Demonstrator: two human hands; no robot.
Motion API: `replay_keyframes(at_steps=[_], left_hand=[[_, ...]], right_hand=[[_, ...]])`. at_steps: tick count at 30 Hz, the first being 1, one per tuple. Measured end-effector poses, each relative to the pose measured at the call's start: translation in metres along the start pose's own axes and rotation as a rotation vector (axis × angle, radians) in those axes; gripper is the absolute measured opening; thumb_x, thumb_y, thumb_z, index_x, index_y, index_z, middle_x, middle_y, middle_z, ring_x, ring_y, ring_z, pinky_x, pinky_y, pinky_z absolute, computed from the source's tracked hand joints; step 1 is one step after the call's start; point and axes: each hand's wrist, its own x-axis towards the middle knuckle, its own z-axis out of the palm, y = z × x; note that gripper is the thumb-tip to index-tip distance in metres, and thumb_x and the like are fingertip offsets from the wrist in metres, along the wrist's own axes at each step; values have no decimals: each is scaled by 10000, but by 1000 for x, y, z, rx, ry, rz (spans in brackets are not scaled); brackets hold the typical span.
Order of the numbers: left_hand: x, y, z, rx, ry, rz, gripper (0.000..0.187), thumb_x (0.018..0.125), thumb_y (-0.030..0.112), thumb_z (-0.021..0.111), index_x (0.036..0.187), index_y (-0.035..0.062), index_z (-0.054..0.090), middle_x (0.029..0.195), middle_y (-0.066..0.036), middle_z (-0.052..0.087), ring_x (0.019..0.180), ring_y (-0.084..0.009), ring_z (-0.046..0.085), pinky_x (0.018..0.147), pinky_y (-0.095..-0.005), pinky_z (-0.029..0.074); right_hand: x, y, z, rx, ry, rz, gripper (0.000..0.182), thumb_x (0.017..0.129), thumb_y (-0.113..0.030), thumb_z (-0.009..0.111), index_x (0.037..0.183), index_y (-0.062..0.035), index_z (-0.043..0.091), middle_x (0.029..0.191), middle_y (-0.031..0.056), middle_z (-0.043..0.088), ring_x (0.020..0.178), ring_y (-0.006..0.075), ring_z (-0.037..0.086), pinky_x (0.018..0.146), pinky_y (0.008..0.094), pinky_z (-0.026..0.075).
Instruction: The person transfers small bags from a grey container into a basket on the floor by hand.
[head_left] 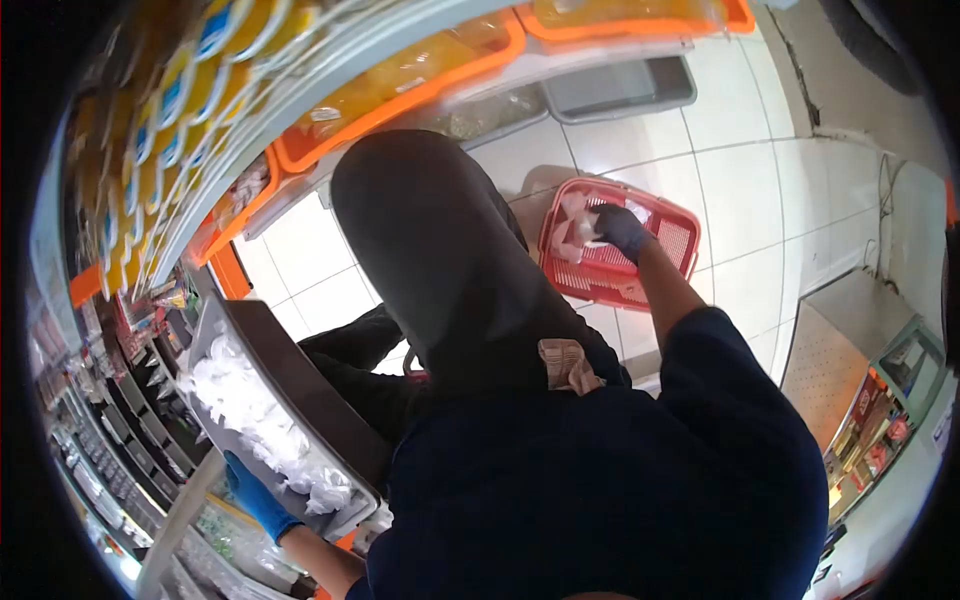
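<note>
At the lower left, my left hand (260, 500) in a blue glove lies against the outer side of a grey bin (308, 385), its fingers stretched out. White plastic-wrapped items (265, 415) fill much of that bin. My right hand (622, 232), in a dark glove, reaches into a red plastic basket (672, 215) on the tiled floor. Its fingers are closed round a small whitish bundle (587, 228), whose contents I cannot make out. More pale, clear-wrapped pieces (572, 205) lie beside it at the basket's left end.
Orange bins (400, 98) line a shelf above my knee. Beneath them, a grey tub (620, 92) rests on the floor. Yellow packets (215, 80) hang at the upper left. A perforated metal panel (822, 365) and shelf goods stand at the right.
</note>
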Motion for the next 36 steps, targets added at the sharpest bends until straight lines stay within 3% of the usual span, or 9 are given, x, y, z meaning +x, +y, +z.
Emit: replay_keyframes(at_steps=[3, 7, 11, 14, 19, 21, 24, 30, 36], left_hand=[[1, 8, 10, -21, -26, 55, 651, 1078, 428, 537, 1473, -87, 488, 1462, -220, 576, 1282, -290, 578, 1086, -375, 445], [-11, 31, 31, -1, -31, 249, 680, 1065, 402, 569, 1500, -101, 426, 1537, -287, 474, 1415, -349, 471, 1163, -388, 362], [-45, 89, 22, 59, -183, 371, 699, 1051, 373, 591, 1513, -108, 383, 1531, -321, 461, 1434, -401, 455, 1157, -409, 381], [-47, 92, 21, 47, -130, 403, 689, 1022, 384, 634, 1478, -94, 437, 1386, -339, 579, 1315, -385, 581, 1075, -421, 454], [-44, 69, 20, -158, -91, 375, 656, 1000, 405, 656, 1446, -51, 504, 1373, -309, 603, 1283, -409, 599, 1052, -427, 484], [-42, 58, 22, -188, 8, 442, 644, 993, 413, 666, 1430, -40, 529, 1391, -295, 597, 1287, -398, 600, 1057, -424, 488], [-53, 64, 5, -319, -59, 287, 615, 1013, 385, 656, 1468, -5, 521, 1388, -233, 632, 1281, -295, 623, 1066, -371, 473], [-60, 64, -4, -463, -17, 408, 488, 1051, 348, 603, 1415, 21, 591, 1348, -197, 662, 1266, -290, 629, 1084, -353, 461], [-59, 50, -14, -1035, -377, 485, 411, 1076, 247, 561, 1396, -7, 606, 1355, -122, 662, 1270, -198, 589, 1113, -345, 438]], right_hand=[[-56, -112, 11, 431, -97, 212, 387, 807, -17, 716, 1194, -24, 706, 1045, 71, 672, 931, 193, 656, 891, 291, 541], [-113, -250, 43, -224, -381, -431, 151, 785, 23, 679, 917, -29, 630, 924, 51, 632, 873, 165, 599, 766, 284, 471], [-195, -379, 133, 329, -487, -431, 202, 716, -27, 694, 837, -63, 536, 894, 34, 524, 889, 160, 521, 799, 275, 403], [-211, -425, 201, 193, -545, -546, 294, 658, -82, 723, 920, -39, 597, 1010, 74, 571, 1003, 204, 546, 892, 311, 419], [-202, -451, 340, -145, -857, -684, 353, 704, -154, 781, 1007, -6, 678, 970, 66, 631, 983, 202, 588, 896, 343, 459], [-204, -461, 395, -503, -921, -925, 461, 788, -134, 777, 1229, -23, 707, 1033, 66, 673, 957, 186, 631, 858, 334, 507], [-229, -457, 472, -719, -1036, -913, 475, 839, -90, 735, 1310, -51, 684, 1135, 92, 703, 1055, 227, 671, 948, 355, 536], [-199, -429, 537, -1035, -1183, -1487, 284, 871, 81, 630, 1111, -40, 721, 1105, 81, 721, 1104, 232, 689, 1089, 383, 503], [-199, -458, 586, -536, -1631, -1364, 118, 923, -82, 648, 845, -27, 718, 948, 89, 704, 926, 238, 706, 1206, 418, 382]])
